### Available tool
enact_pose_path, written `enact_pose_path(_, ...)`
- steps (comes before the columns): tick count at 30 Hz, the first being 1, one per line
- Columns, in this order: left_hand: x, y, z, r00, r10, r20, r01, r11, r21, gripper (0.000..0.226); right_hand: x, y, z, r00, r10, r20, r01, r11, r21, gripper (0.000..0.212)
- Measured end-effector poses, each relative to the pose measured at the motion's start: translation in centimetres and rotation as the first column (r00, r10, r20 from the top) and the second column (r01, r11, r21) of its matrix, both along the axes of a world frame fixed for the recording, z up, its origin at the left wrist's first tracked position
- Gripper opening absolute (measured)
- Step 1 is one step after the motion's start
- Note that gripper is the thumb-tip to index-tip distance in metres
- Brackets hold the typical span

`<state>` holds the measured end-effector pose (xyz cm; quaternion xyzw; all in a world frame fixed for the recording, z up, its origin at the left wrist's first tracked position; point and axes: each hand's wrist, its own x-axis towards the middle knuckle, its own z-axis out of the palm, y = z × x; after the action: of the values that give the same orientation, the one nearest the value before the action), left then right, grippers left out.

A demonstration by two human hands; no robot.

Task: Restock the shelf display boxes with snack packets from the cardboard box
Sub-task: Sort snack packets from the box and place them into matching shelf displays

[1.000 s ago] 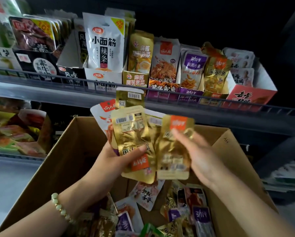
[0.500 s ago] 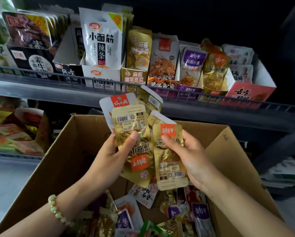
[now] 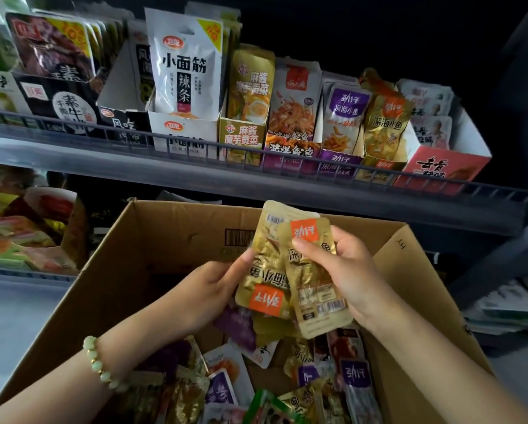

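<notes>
I have both hands up over the open cardboard box (image 3: 152,240), just below the shelf (image 3: 195,179), so anything that slips falls back inside. My left hand (image 3: 213,289) grips a small bunch of gold packets (image 3: 262,270) with the thumb across the front. The front one is upside down, its orange label at the bottom. My right hand (image 3: 345,270) pinches a single gold packet (image 3: 314,286) the right way up, with the thumb pressed just under its orange label. This packet overlaps the bunch. I judge I am squaring them so every face reads one way before they go up. Something purple shows under the left hand's bunch; I cannot tell whether it is held or lying in the box. The home for these looks to be the gold display box (image 3: 379,166) on the shelf, up and to the right, just beside the purple display box (image 3: 339,160). Matching packets stand in it, leaning. Many loose packets (image 3: 226,387) lie mixed in the bottom of the cardboard box, so I reckon the restocking is far from done. The inverted packet wants turning next, then a lift over the shelf rail, keeping the slippery foil from sliding apart
</notes>
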<state>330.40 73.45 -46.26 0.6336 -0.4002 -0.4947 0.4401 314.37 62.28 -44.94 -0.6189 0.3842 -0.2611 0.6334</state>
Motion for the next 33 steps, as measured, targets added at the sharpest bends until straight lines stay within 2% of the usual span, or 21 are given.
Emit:
enact_pose_path(2,-0.3,0.1,-0.1,0.999,-0.039,0.037,0.040,0.999,-0.031,0.049,-0.2,-0.2,0.0,1.000,-0.013,-0.002,0.013,1.000,-0.004,0.021)
enact_pose_path(5,-1.0,0.1,0.1,0.998,-0.041,-0.055,0.035,0.992,-0.118,0.034,0.2,0.6,-0.5,0.999,0.036,0.014,-0.037,0.998,0.048,0.024)
enact_pose_path(9,-0.7,0.1,0.4,0.969,0.140,-0.203,-0.175,0.971,-0.163,0.032,0.5,0.5,-0.5,0.997,0.011,0.082,-0.016,0.998,0.059,0.035)
enact_pose_path(11,-0.5,0.1,0.6,0.954,0.181,-0.239,-0.224,0.960,-0.168,0.034,0.5,0.3,-0.5,0.994,0.037,0.101,-0.051,0.989,0.136,0.037)
enact_pose_path(14,-0.4,0.7,0.6,0.966,0.179,-0.186,-0.207,0.968,-0.140,0.039,0.6,0.8,-0.9,0.982,0.130,0.138,-0.165,0.945,0.284,0.038)
enact_pose_path(16,-0.4,1.5,-0.4,0.987,0.144,-0.074,-0.153,0.978,-0.143,0.043,0.8,1.3,-1.2,0.971,0.190,0.147,-0.227,0.923,0.312,0.041)
enact_pose_path(17,-0.2,1.3,-0.3,0.975,0.203,-0.091,-0.212,0.972,-0.099,0.046,0.9,1.6,-1.3,0.965,0.216,0.150,-0.254,0.914,0.317,0.042)
enact_pose_path(19,-0.5,0.6,0.2,0.992,0.126,0.015,-0.125,0.992,-0.012,0.051,1.3,2.1,-1.5,0.955,0.253,0.157,-0.292,0.900,0.323,0.044)
enact_pose_path(20,-0.5,0.3,0.9,0.998,0.045,-0.037,-0.044,0.998,0.034,0.064,1.4,2.3,-1.7,0.953,0.259,0.159,-0.298,0.898,0.324,0.044)
enact_pose_path(21,-0.3,0.2,1.0,0.981,0.047,-0.189,-0.033,0.997,0.076,0.074,1.5,2.4,-1.7,0.953,0.257,0.160,-0.296,0.898,0.325,0.044)
enact_pose_path(23,-0.2,0.5,1.7,0.907,-0.006,-0.422,0.026,0.999,0.041,0.069,1.6,2.5,-1.8,0.958,0.242,0.157,-0.281,0.907,0.315,0.043)
enact_pose_path(24,0.1,0.6,1.9,0.882,-0.028,-0.471,0.035,0.999,0.007,0.064,1.6,2.5,-1.8,0.958,0.241,0.156,-0.278,0.911,0.305,0.043)
enact_pose_path(27,0.1,0.7,2.5,0.859,-0.029,-0.512,0.033,0.999,-0.001,0.055,1.5,2.4,-1.8,0.957,0.261,0.129,-0.286,0.928,0.241,0.042)
enact_pose_path(31,-0.2,0.7,2.5,0.831,0.068,-0.552,-0.041,0.997,0.062,0.063,1.6,2.6,-2.2,0.964,0.254,0.079,-0.263,0.955,0.137,0.040)
enact_pose_path(33,-0.3,0.7,2.3,0.819,0.109,-0.563,-0.079,0.994,0.077,0.060,1.6,2.6,-2.3,0.967,0.246,0.068,-0.253,0.959,0.124,0.040)
